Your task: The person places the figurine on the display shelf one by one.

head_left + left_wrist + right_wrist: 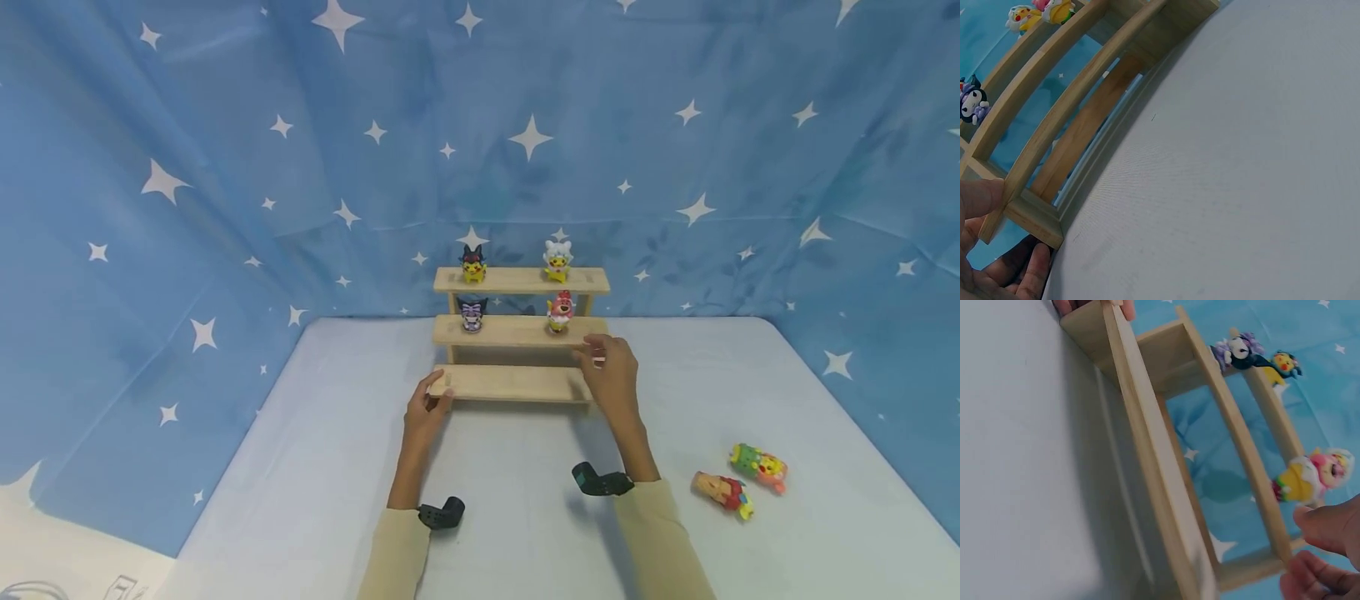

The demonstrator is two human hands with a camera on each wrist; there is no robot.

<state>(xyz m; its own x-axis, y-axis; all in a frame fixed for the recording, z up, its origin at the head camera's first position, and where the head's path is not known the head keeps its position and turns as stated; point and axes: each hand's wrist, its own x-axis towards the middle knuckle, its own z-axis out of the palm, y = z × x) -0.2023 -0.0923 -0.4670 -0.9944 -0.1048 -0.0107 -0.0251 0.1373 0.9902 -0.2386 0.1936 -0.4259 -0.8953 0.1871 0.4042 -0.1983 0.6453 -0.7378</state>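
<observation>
A three-step wooden display shelf (517,383) stands on the white table. My left hand (426,412) grips the left end of its lowest board; in the left wrist view the thumb (982,197) lies on the board with fingers below. My right hand (613,373) is at the right end of the middle board, thumb and fingers bent and apart, no figure between them. A figure in a pink bear hood (559,312) stands just left of it. A purple-and-black figure (472,316) stands on the same board's left. Whether the right fingers touch the wood is unclear.
On the top board are a yellow figure with a black hood (473,263) and one with a white hood (557,261). Two more figures, one red and tan (723,492), one green and pink (759,467), lie at right. A blue starred cloth (420,192) hangs behind.
</observation>
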